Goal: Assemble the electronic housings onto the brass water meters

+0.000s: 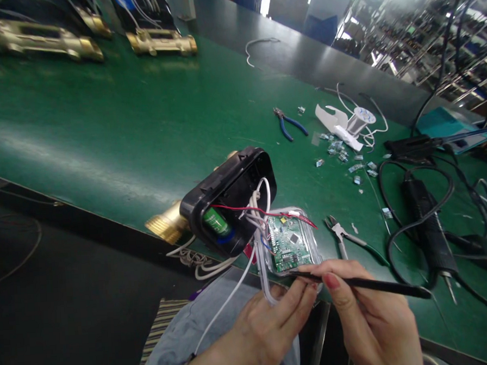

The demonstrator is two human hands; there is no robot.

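Observation:
My left hand [270, 317] is closed on the near edge of a clear plastic cover holding a green circuit board [289, 242]. Red and white wires [261, 214] run from the board into an open black meter housing [232, 196] with a green battery [216, 222] inside and a brass fitting [168, 224] at its left. My right hand [373, 317] pinches a thin black tool [371, 286] like a pen, its tip lying at the board's near edge.
On the green bench [114, 129] lie blue-handled pliers [289, 124], small cutters [344, 237], a solder spool [360, 121], several small clear parts [340, 150], a soldering iron [429, 232] with black cables, and brass meter bodies [160, 42] at the far left.

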